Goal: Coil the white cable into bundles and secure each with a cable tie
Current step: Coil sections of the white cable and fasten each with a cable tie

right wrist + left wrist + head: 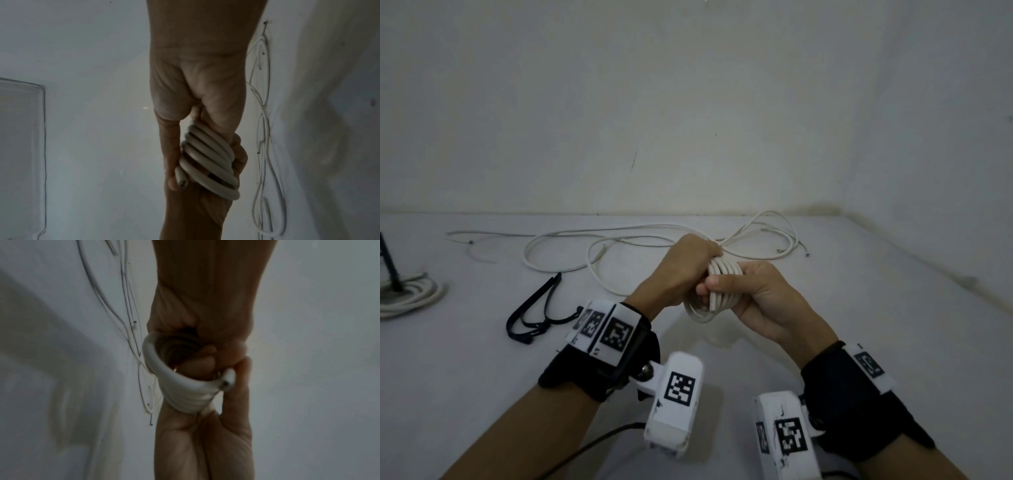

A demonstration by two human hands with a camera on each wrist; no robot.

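A small coil of white cable (717, 291) with several turns is held above the table between both hands. My left hand (683, 270) grips it from the left, its fingers (205, 356) curled through the coil (185, 395). My right hand (748, 293) holds the coil (207, 159) from the right. Its thumb (170, 164) presses the cut cable end (180, 178) against the turns. More loose white cable (619, 240) lies in loops on the table behind the hands. Black cable ties (534, 308) lie left of my left wrist.
A wound white bundle (410, 294) sits at the far left edge beside a black stand (390, 263). The white table (859, 325) meets walls at the back and right. A thin dark cord (592, 448) runs under my left forearm.
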